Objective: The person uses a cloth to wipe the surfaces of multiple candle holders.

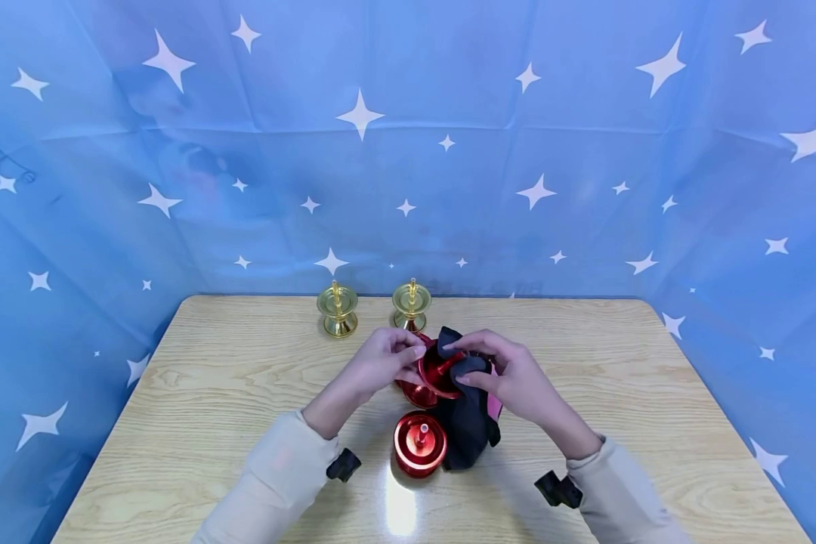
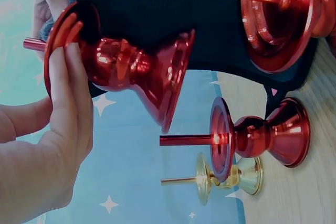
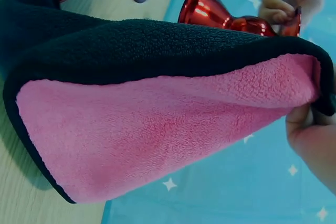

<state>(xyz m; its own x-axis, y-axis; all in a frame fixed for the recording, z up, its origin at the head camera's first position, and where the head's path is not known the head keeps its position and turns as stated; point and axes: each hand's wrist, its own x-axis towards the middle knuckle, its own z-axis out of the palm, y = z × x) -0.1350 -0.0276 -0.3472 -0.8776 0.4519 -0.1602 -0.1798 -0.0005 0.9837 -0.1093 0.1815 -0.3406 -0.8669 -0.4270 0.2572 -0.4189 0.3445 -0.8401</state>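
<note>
My left hand (image 1: 387, 359) pinches the dish rim of a shiny red candle holder (image 2: 121, 64), which is held tilted above the table. In my right hand (image 1: 510, 374) is a plush cloth (image 3: 157, 135), dark on one side and pink on the other with a dark border. The cloth's upper end lies over the dish by the holder's spike, and its lower part hangs down toward the table. A second red candle holder (image 1: 419, 447) stands upright in front, beside the cloth. Behind the held one, another red candle holder (image 2: 252, 136) is upright, partly hidden in the head view.
Two gold candle holders stand at the back of the table, one on the left (image 1: 338, 306) and one on the right (image 1: 411, 304). The pale wooden table (image 1: 231, 408) reaches back to a blue curtain (image 1: 285, 166) with white stars.
</note>
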